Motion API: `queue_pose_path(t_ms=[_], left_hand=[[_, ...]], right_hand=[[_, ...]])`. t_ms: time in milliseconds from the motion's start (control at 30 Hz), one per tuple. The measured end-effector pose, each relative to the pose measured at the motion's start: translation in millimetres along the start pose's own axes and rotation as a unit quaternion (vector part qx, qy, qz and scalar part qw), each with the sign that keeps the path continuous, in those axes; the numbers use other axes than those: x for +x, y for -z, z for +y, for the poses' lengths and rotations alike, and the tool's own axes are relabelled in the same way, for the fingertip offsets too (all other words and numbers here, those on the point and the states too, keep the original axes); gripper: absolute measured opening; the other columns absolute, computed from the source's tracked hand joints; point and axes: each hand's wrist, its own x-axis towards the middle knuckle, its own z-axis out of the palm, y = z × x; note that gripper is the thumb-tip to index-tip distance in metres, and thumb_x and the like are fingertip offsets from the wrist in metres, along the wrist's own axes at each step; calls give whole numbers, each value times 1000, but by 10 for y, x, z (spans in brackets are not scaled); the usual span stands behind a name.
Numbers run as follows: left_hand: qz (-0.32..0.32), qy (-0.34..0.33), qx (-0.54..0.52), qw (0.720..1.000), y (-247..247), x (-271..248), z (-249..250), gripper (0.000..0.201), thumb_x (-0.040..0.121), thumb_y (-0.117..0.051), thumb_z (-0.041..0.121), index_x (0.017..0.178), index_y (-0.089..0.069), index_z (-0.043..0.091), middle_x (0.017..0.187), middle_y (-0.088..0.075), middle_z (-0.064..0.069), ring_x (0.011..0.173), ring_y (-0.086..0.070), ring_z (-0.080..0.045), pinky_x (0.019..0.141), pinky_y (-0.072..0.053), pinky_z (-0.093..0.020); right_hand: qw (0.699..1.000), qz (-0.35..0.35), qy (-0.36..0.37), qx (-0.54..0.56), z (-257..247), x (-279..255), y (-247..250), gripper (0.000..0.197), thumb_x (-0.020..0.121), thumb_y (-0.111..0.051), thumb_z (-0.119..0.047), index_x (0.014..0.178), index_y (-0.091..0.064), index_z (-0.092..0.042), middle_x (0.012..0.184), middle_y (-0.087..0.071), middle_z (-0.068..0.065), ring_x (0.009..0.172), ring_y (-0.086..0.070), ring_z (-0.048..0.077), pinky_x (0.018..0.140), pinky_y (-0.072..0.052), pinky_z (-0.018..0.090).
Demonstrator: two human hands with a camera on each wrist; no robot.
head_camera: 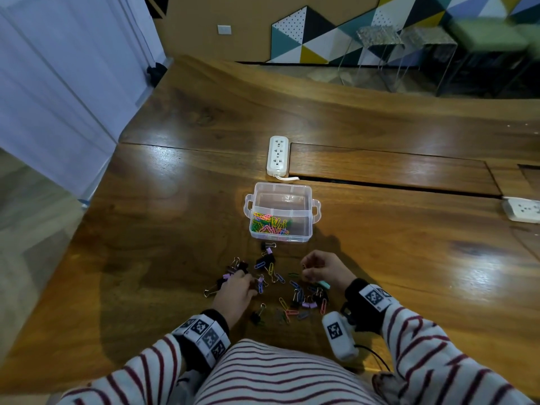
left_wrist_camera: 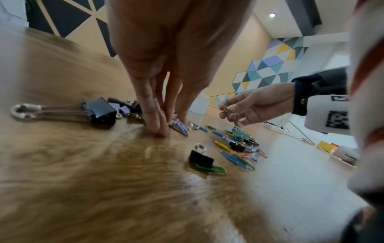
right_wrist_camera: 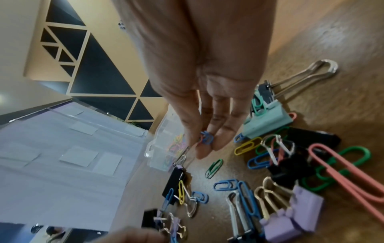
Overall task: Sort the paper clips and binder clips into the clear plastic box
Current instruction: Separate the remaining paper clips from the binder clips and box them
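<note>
The clear plastic box (head_camera: 304, 229) stands on the wooden table beyond my hands, with several coloured paper clips (head_camera: 270, 223) in its near left compartment. Loose paper clips (right_wrist_camera: 214, 166) and binder clips (right_wrist_camera: 268, 120) lie scattered between my hands. My right hand (head_camera: 305, 271) hovers just above the pile and pinches a few small paper clips (right_wrist_camera: 206, 139), blue and green among them. My left hand (left_wrist_camera: 166, 129) points straight down, its fingertips (left_wrist_camera: 158, 129) touching the table beside a blue and red paper clip (left_wrist_camera: 179, 128). A large black binder clip (left_wrist_camera: 99, 110) lies to its left.
A white power strip (head_camera: 277, 154) lies just behind the box by a cable slot in the table. A second strip (head_camera: 523, 210) sits at the right edge. The table's left edge drops to the floor.
</note>
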Motion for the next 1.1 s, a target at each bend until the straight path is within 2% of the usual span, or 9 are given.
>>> queue_pose_path(t_ms=[167,267,367,533,633,767,867,967,1100], left_hand=[[18,5,-14,1000,-14,167,118,52,84,-63,27,129,-43,11,135,-39,-5,122,-46,-21,101,-44,-33],[6,-21,33,999,-93,207,153,47,81,-66,21,121,-44,11,128,-44,-8,119,-45,-24,97,-44,-35],[-6,-18,28,999,-91,213,141,38,82,-65,18,114,-48,11,121,-51,-9,115,-46,-24,94,-41,-35],[-35,-21,-22,999,-51,217,83,34,77,-69,9,107,-54,12,115,-53,-7,110,-49,-24,92,-44,-35],[-35,-21,-50,998,-19,222,47,35,75,-69,3,106,-56,12,114,-54,-4,106,-53,-19,90,-48,-31],[-39,-34,-67,996,44,212,13,24,77,-68,3,99,-61,10,110,-55,-5,99,-53,-16,83,-45,-24],[-51,-50,-67,995,82,193,-29,13,81,-64,6,94,-64,9,103,-59,-4,93,-53,-13,80,-44,-21],[-51,-70,-47,995,119,154,-72,11,85,-58,6,94,-64,9,95,-60,-2,94,-55,-14,80,-42,-22],[-60,-128,70,987,76,81,-14,27,93,-46,11,119,-51,15,116,-55,-6,107,-51,-20,89,-44,-30]], right_hand=[[999,-10,-16,-50,-55,94,-133,18,87,-49,6,98,-54,-7,81,-57,5,66,-58,12,53,-53,18],[992,17,-9,-121,-94,139,-183,16,88,-48,3,92,-54,-11,76,-57,1,63,-55,10,53,-54,19],[985,36,1,-166,-109,166,-178,14,86,-56,-1,84,-53,-14,79,-58,0,66,-55,12,53,-51,21],[955,41,11,-293,-136,172,-202,17,79,-65,-6,86,-53,-15,100,-63,10,89,-57,22,81,-50,36],[923,15,35,-382,-135,162,-284,23,80,-62,-8,100,-51,-11,111,-61,10,101,-58,28,86,-50,40],[887,-4,48,-459,-128,181,-340,29,83,-60,-13,110,-50,-9,116,-56,10,107,-54,29,88,-47,40],[891,-14,38,-453,-146,197,-323,23,83,-61,-14,103,-53,-7,115,-56,12,106,-54,29,89,-46,40],[912,-13,29,-410,-163,184,-262,14,82,-63,-11,91,-53,-9,109,-59,14,102,-55,28,85,-44,35],[924,-24,35,-380,-145,126,-217,23,82,-63,-8,75,-43,-18,95,-59,11,87,-52,20,71,-39,26]])
